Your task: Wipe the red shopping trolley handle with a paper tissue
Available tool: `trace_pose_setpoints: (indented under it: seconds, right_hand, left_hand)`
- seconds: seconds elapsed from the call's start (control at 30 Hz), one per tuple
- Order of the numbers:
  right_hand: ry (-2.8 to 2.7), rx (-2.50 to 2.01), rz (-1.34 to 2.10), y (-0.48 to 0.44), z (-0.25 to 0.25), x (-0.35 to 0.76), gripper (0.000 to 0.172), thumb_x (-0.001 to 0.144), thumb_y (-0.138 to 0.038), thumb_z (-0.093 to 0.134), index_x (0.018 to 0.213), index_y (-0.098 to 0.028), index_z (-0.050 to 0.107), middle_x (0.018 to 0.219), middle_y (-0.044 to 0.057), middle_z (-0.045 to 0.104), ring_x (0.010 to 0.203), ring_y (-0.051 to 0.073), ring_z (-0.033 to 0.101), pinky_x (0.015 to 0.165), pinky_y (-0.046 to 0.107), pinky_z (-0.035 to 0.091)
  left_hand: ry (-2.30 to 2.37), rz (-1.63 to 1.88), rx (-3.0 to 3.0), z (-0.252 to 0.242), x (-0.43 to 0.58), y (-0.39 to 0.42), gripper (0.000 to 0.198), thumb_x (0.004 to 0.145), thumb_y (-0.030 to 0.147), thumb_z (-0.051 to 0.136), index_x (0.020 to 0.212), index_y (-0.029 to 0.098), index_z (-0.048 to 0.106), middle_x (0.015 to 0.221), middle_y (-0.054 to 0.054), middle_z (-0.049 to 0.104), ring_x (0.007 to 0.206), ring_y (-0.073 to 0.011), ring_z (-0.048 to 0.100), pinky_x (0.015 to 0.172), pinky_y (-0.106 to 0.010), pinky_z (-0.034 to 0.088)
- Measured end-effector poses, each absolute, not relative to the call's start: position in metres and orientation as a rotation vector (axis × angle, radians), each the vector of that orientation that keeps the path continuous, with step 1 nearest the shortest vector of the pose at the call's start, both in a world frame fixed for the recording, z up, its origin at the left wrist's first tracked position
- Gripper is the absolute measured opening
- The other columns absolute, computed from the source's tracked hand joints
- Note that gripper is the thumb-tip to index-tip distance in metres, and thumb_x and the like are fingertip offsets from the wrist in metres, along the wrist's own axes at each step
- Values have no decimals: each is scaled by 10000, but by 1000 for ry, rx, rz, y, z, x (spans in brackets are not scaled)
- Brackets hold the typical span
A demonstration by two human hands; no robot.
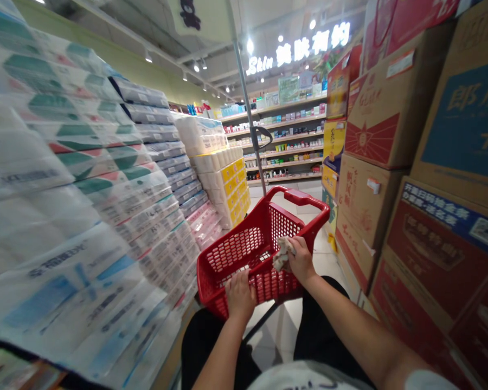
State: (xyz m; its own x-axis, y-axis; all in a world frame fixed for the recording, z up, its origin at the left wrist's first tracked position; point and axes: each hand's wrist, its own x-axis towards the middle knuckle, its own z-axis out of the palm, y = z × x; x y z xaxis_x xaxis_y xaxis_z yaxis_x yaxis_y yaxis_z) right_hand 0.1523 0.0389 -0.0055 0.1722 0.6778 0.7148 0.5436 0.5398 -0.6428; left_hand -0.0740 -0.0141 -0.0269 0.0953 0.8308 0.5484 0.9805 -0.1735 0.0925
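Note:
A red plastic shopping cart (236, 245) with perforated walls stands tilted just in front of my knees. My left hand (241, 297) grips its near rim, fingers hooked over the edge. In my right hand (301, 262) is a crumpled, pale, stained cloth (283, 253), held against the near wall close to the handle end. The cart's red handle (296, 196) rises at the far right of the basket. Beneath the cart, a dark leg or pole shows only in part.
Stacked packs of tissue paper (117, 184) line the left side. Cardboard cartons (374, 124) are piled high on the right. A metal pole (246, 86) holding a sign stands behind the cart. Farther back are shelves of small goods (288, 135) and pale floor tiles (323, 238).

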Motion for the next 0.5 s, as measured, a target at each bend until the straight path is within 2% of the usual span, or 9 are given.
trace_pose_setpoints:
  seconds: [0.17,0.33,0.5]
  right_hand:
    - [-1587,-1088,162,32,-13,153,446,807,-109,400,1198,-234,576,1140,62,531,1064,192,562,952,367,484]
    - [-1556,-1101,141,38,6,159,444,812,-118,407,1196,-263,576,1170,65,512,1053,190,554,939,367,490]
    - [-1629,-1120,131,37,10,161,443,771,-82,445,1140,-268,602,1078,61,544,1026,204,551,937,395,493]
  left_hand:
    - [-1788,-727,-2094,-26,-73,-15,418,805,153,504,1219,173,552,1197,-95,623,1133,-237,509,1012,-411,297]
    - [-1792,-716,-2083,-24,-73,-16,418,808,153,504,1223,173,549,1198,-95,623,1131,-236,512,1014,-406,297]
    - [-1795,-708,-2075,-25,-73,-16,423,808,155,506,1228,179,549,1196,-96,620,1132,-237,513,1015,-414,304]
